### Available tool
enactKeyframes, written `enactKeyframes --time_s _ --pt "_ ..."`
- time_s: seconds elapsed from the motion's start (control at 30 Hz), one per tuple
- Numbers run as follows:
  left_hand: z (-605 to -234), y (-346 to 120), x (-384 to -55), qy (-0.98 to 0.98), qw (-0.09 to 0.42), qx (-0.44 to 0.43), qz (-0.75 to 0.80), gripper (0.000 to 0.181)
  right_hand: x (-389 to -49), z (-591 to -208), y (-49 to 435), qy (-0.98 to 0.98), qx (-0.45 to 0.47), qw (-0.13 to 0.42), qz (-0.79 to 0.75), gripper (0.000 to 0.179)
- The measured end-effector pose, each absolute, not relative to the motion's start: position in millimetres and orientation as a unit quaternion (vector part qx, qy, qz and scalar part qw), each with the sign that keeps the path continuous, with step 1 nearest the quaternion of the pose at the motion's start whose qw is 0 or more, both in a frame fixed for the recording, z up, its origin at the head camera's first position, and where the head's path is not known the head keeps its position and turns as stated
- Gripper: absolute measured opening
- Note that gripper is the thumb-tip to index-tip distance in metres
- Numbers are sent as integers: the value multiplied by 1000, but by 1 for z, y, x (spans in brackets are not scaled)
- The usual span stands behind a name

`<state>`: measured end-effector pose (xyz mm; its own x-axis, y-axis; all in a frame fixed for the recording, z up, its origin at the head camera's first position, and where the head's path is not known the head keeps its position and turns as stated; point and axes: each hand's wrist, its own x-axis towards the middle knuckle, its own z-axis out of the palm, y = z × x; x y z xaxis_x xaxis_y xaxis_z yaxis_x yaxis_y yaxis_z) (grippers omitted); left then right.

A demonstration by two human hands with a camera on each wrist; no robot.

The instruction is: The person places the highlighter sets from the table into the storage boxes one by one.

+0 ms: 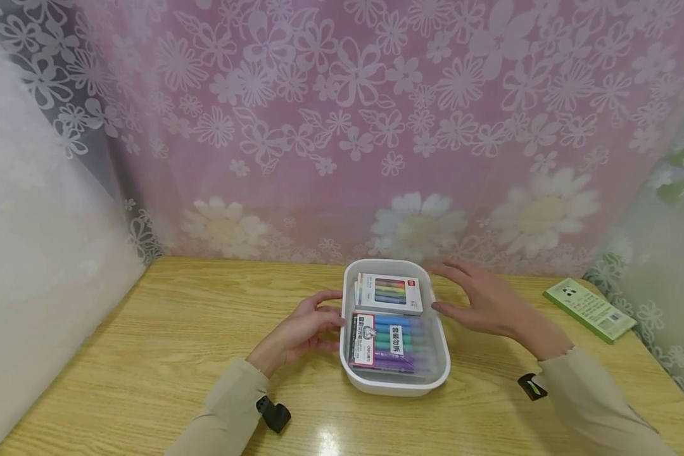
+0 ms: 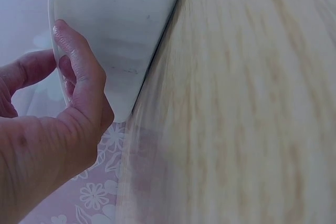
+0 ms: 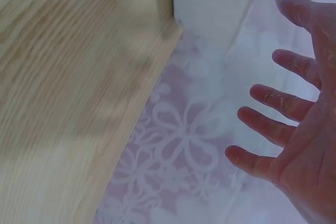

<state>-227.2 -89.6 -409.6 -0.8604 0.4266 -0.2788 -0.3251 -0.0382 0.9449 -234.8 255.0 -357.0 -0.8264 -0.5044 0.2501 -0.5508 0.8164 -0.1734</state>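
A white plastic bin (image 1: 387, 387) with rounded corners stands on the table in the head view. Inside its near half lies a clear pack of coloured pens (image 1: 396, 345) in blue, green and purple. Behind that pack is a white box with a window (image 1: 389, 292) showing coloured sticks. My left hand (image 1: 313, 323) holds the bin's left rim; in the left wrist view, bent fingers (image 2: 86, 69) lie along the outer wall, with the thumb at the rim. On the other side my right hand (image 1: 484, 297) is spread beside the bin, empty, its fingers apart in the right wrist view.
A green and white box (image 1: 589, 309) with a panda picture lies at the table's right. Flowered pink curtain (image 1: 319, 158) hangs behind the wooden table (image 1: 205, 304), with pale sheets at both sides. Black straps (image 1: 273, 415) are on my sleeves.
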Motion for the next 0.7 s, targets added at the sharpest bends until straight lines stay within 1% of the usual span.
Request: enactKeyframes --time_s 0.13,0.3,0.57,0.7 --pt "-410 -90 -228 640 263 43 720 65 -231 -356 268 -953 258 110 113 65" --pt "-411 -90 -227 640 262 45 721 65 -228 -357 285 -959 240 109 103 67" --pt "-411 -89 -228 641 260 40 721 65 -224 -363 308 -957 237 134 101 66" --pt "-410 -90 -228 641 261 43 721 65 -223 -368 318 -962 224 124 95 67"
